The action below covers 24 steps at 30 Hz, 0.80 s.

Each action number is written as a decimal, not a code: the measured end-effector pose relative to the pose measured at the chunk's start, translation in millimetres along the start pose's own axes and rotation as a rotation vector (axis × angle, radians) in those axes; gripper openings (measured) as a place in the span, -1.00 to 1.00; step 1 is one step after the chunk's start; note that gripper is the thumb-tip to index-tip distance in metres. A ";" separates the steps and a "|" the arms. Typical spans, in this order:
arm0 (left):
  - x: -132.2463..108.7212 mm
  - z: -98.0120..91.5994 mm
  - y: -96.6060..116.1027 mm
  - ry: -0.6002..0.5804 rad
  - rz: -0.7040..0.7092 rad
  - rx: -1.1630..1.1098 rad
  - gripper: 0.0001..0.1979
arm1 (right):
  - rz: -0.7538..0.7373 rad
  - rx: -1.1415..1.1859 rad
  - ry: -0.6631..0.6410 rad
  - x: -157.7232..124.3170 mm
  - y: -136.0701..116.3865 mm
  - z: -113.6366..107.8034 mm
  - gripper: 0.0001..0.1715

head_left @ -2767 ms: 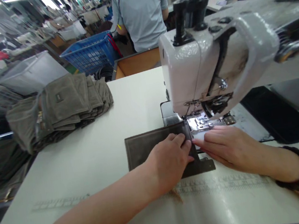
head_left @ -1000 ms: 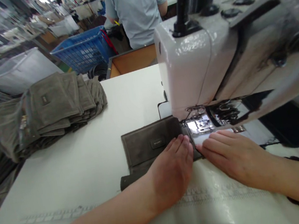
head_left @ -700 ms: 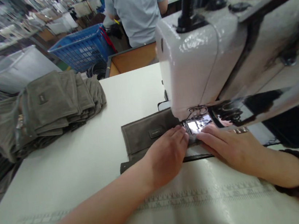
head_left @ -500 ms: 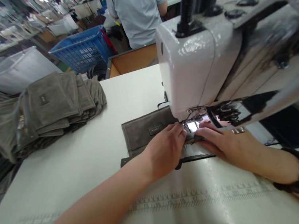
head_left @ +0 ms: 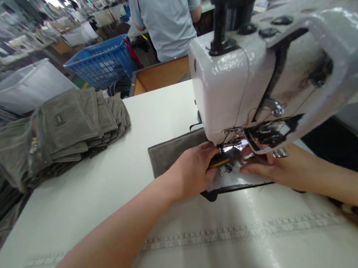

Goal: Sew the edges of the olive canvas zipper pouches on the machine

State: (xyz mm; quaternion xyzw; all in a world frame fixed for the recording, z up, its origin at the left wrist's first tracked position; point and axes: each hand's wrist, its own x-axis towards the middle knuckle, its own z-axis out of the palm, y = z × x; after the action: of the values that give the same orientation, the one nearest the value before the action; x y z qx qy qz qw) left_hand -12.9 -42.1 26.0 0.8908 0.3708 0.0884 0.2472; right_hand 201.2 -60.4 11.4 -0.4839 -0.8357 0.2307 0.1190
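A grey-brown fabric piece lies flat on the table and runs under the head of a white sewing machine. My left hand is closed on its near edge, where a zipper with brass-coloured teeth shows beside the fingertips. On the other side of the needle area, my right hand has its fingers closed around the fabric's right end, partly hidden behind the machine's metal parts. Both hands rest close to the shiny needle plate.
A pile of similar grey-brown fabric pieces sits at the table's left. Behind the table are a blue plastic crate, an open brown box and a person in a light blue shirt. A printed ruler scale crosses the tabletop's front.
The zipper edge has turned up into view by my left fingers, and the fabric's label is now covered. My right hand has shifted slightly right. The view has moved a little.
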 end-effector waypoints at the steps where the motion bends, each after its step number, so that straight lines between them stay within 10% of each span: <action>1: -1.4 1.9 2.2 -0.012 0.001 0.042 -0.67 | 0.006 0.038 -0.058 -0.4 -0.3 -3.1 -0.74; 11: -9.5 18.8 16.5 -0.070 0.152 0.472 -0.81 | -0.446 -0.430 0.298 -3.5 -8.2 7.6 -0.59; 24: -7.3 25.1 9.7 -0.032 0.161 0.527 -0.76 | -0.358 -0.390 0.325 0.7 -18.2 14.9 -0.63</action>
State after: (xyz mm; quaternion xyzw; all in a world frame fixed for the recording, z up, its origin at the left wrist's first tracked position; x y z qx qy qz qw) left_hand -3.6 -62.5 9.5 0.9522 0.3053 -0.0058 0.0047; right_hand 180.9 -71.5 7.6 -0.3731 -0.9063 -0.0392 0.1947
